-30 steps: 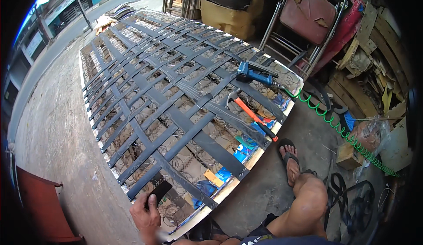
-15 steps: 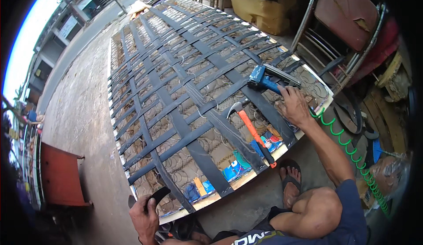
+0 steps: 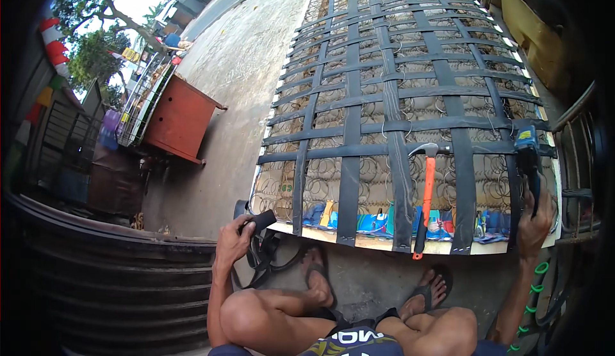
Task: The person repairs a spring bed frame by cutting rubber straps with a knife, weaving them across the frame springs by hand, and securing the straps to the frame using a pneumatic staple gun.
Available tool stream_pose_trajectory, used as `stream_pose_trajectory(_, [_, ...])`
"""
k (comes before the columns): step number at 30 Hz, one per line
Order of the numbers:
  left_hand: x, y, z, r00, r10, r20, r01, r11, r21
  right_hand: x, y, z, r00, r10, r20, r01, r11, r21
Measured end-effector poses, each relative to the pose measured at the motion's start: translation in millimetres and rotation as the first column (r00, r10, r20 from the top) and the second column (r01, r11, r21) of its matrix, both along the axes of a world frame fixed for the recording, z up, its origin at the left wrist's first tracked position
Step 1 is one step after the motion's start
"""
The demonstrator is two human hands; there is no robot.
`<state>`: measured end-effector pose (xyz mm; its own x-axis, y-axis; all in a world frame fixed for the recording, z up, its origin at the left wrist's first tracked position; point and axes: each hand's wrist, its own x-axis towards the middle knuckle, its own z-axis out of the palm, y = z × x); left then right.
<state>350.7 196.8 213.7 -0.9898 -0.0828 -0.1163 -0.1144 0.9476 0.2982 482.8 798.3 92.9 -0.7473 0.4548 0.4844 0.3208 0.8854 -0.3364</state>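
Observation:
My left hand (image 3: 234,244) is closed on the end of a black webbing strap (image 3: 262,220), just off the near left corner of a wooden spring frame (image 3: 307,230). The strap's slack hangs below that hand. Over at the near right corner, my right hand (image 3: 537,221) grips the handle of a blue staple gun (image 3: 527,139), whose head lies over the frame's right side. Black straps (image 3: 391,87) cross in a woven grid above the coil springs. A hammer (image 3: 428,186) with an orange and black handle rests on the webbing, its handle end reaching past the near rail.
A green coiled air hose (image 3: 537,289) hangs beside my right forearm. Left of the frame stands a red-brown cabinet (image 3: 179,118) on the concrete. Dark corrugated metal (image 3: 128,279) lies at lower left, and a tan upholstered piece (image 3: 528,26) stands at far right. My sandalled feet are below the near rail.
The view has swung left, bringing the frame to the right of the picture. The staple gun has turned to point away from me. Both hands keep their holds; the hammer stays on the webbing.

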Motion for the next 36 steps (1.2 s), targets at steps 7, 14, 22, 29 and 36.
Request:
stream_pose_trajectory(7, [-71.3, 22.2, -19.2, 0.982, -0.184, 0.037, 0.188, 0.972, -0.143, 138.7, 27.1, 24.1, 0.859, -0.512, -0.027, 0.496, 0.843, -0.210])
stream_pose_trajectory(14, [-124.3, 12.9, -70.3, 0.952, -0.263, 0.157, 0.262, 0.965, 0.030, 328.9, 10.4, -118.4, 0.568, -0.706, 0.423, 0.798, 0.599, -0.073])
stream_pose_trajectory(22, [-134.3, -20.5, -123.5, 0.950, -0.303, 0.081, 0.284, 0.939, 0.192, 349.9, 6.9, -97.9, 0.681, -0.516, 0.519, 0.657, 0.744, -0.122])
stream_pose_trajectory(29, [-127.1, -16.2, -135.4, 0.983, -0.181, -0.012, 0.181, 0.970, 0.165, 89.3, -94.5, 178.8, 0.960, 0.248, 0.129, -0.138, 0.823, -0.551])
stream_pose_trajectory(36, [-127.3, -16.1, -143.3, 0.987, -0.150, 0.049, 0.142, 0.980, 0.143, -4.3, -167.0, 232.3, -0.011, 0.999, 0.052, -0.827, 0.020, -0.562])
